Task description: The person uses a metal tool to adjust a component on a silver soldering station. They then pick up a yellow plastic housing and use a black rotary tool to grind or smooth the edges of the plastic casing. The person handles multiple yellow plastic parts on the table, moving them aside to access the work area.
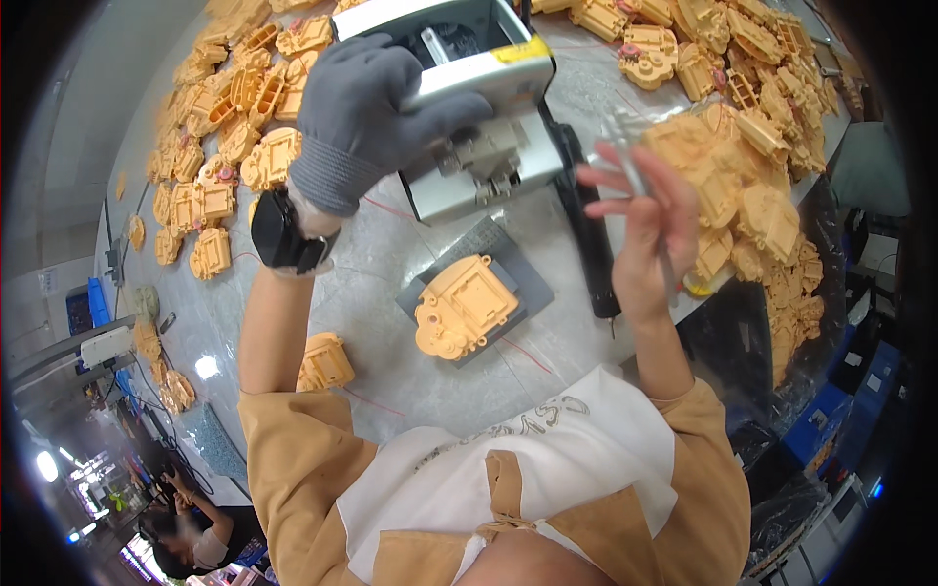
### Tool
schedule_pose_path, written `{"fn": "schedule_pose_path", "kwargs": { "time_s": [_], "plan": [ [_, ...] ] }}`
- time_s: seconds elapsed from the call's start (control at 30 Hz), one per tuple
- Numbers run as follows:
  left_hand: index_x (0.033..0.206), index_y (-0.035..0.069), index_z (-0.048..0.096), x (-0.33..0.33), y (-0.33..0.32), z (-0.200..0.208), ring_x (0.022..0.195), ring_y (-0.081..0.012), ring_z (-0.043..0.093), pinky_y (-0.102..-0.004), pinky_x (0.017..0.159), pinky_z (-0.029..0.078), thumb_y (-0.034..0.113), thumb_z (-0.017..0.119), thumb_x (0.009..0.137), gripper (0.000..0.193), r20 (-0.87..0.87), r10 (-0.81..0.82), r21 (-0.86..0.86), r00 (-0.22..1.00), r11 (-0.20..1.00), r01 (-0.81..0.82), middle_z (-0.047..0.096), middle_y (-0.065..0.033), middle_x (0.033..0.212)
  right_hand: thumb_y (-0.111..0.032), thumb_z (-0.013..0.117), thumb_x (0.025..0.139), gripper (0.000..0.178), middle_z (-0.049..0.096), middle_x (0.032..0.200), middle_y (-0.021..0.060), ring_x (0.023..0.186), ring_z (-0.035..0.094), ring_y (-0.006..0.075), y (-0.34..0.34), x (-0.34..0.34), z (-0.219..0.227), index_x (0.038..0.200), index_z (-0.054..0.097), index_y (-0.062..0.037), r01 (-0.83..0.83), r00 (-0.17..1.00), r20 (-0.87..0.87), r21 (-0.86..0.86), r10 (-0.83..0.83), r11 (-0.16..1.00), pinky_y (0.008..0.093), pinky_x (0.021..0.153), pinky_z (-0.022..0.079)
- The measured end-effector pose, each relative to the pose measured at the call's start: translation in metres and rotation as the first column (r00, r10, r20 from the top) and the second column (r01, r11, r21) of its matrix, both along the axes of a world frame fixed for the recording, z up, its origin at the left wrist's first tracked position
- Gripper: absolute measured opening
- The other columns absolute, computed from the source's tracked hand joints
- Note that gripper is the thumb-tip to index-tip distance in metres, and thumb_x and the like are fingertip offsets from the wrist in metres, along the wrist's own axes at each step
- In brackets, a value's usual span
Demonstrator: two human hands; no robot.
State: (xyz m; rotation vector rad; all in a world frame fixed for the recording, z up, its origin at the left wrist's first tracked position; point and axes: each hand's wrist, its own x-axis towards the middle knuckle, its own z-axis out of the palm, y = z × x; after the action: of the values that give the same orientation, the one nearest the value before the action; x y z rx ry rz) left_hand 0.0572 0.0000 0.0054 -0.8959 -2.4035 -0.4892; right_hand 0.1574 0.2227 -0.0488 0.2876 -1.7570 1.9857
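My left hand (357,107), in a grey knit glove, grips the near rim of a white screw feeder (528,146). Its thumb lies across the feeder's front wall. Held up to the right of the feeder, my bare right hand (650,220) has thin metal tweezers (633,171) between its fingers; both are somewhat blurred. A black electric screwdriver (586,230) lies along the feeder's right side, left of that hand. Below the feeder, an orange plastic housing (467,305) rests on a dark grey pad (532,288), with a red wire coming from it.
One more orange housing (324,361) lies near my left forearm. Large heaps of orange housings (230,107) cover the table's far left, with others (752,146) piled at the right. Blue bins (821,420) stand off the right edge. Another person (200,537) is at the lower left.
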Motion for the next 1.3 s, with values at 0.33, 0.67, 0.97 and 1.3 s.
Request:
{"fn": "schedule_pose_path", "kwargs": {
  "time_s": [0.33,0.67,0.97,1.3],
  "plan": [
    [0.05,0.01,0.039,0.014,-0.002,-0.008,0.049,-0.0252,0.047,-0.0366,0.077,0.049,0.04,0.084,0.055,0.054,-0.007,0.01,0.086,1.0,0.996,-0.009,0.042,-0.0048,0.049,-0.009,0.06,0.076,0.015,0.056,0.076,0.0176,0.074,0.058,0.03,-0.035,-0.132,0.081,0.086,0.054,-0.0006,0.181,0.921,-0.328,0.837,0.209,0.516,0.0369,0.065,0.049],
    [0.052,0.008,0.044,0.015,-0.005,-0.015,0.052,-0.0269,0.051,-0.0352,0.078,0.048,0.043,0.084,0.053,0.053,-0.04,0.038,0.121,0.998,0.992,-0.033,0.044,-0.0065,0.049,-0.01,0.054,0.074,0.012,0.052,0.07,0.0149,0.074,0.051,0.0304,-0.036,-0.147,0.07,0.081,0.05,-0.0015,0.178,0.839,-0.375,0.874,0.394,0.453,0.0391,0.067,0.044],
    [0.063,0.001,0.06,0.018,-0.007,0.001,0.065,-0.0186,0.06,-0.0275,0.063,0.047,0.038,0.082,0.064,0.043,0.202,0.156,0.06,0.967,0.983,-0.171,0.057,-0.0086,0.06,-0.005,0.06,0.079,0.012,0.056,0.067,0.0098,0.061,0.053,0.0182,-0.013,-0.115,0.081,0.076,0.049,-0.0021,-0.019,0.86,-0.444,0.463,0.25,0.886,0.0296,0.057,0.043],
    [0.068,0.002,0.066,0.006,-0.02,0.031,0.048,-0.0077,0.052,-0.0233,0.047,0.043,0.057,0.072,0.069,0.056,0.557,0.365,0.092,0.746,0.866,-0.492,0.055,-0.0014,0.051,-0.031,0.034,0.092,0.042,0.056,0.072,0.0089,0.064,0.052,0.012,0.027,-0.025,0.037,0.121,0.035,-0.0015,-0.304,0.952,0.043,0.056,0.302,0.951,0.0254,0.057,0.043]
  ]
}}
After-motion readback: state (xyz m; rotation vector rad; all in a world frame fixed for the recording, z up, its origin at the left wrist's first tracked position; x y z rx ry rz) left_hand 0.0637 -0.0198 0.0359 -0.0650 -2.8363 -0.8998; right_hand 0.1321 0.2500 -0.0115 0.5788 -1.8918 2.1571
